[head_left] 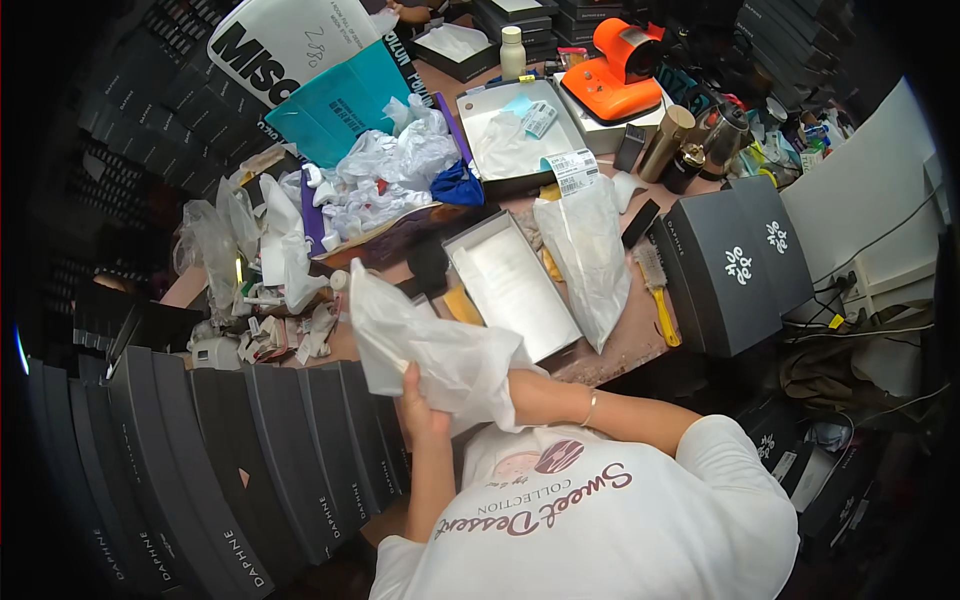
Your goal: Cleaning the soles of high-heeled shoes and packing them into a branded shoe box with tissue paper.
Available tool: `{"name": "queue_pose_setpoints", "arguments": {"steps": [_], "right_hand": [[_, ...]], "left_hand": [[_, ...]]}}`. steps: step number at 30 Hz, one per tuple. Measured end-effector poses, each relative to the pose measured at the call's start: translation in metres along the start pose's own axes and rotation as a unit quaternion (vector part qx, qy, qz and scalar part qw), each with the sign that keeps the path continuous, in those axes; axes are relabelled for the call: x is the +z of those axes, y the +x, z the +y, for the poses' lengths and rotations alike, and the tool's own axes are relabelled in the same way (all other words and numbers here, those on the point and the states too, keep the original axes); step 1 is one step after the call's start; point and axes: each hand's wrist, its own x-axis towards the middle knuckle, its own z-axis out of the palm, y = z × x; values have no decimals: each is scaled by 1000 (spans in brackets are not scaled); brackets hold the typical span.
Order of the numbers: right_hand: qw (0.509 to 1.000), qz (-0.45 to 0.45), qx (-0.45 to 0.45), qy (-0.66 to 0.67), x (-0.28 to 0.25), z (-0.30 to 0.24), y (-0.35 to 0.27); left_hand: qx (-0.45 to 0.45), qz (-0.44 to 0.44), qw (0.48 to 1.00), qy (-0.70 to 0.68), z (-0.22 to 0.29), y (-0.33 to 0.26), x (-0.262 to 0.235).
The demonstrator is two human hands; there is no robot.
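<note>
A thin white bag (430, 345) is held up in front of my chest, over the table's front edge. My left hand (424, 415) grips its lower side, thumb pointing up. My right hand (530, 395) reaches inside the bag from the right; its fingers are hidden by the material. Just beyond the bag lies an open, pale-lined shoebox tray (512, 285). Right of that tray rests another white bag (590, 255) with a label (575, 172) at its top.
A yellow-handled brush (657, 295) lies beside stacked dark shoeboxes (735, 265) at right. Crumpled white bags (395, 165) fill a purple-edged box at the back left. An orange device (612, 75) stands at the back. Rows of dark boxes (270, 440) stand on the left.
</note>
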Motion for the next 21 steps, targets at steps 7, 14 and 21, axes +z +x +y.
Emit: {"name": "queue_pose_setpoints", "arguments": {"steps": [7,14,21], "right_hand": [[661,136,70,735,-29,-1,-35],[875,285,174,350,-80,27,-117],[861,96,195,459,-83,-11,-110]], "left_hand": [[98,-80,959,255,-43,-42,51],[-163,-248,906,301,-79,-22,68],[-85,-149,971,166,-76,7,125]]}}
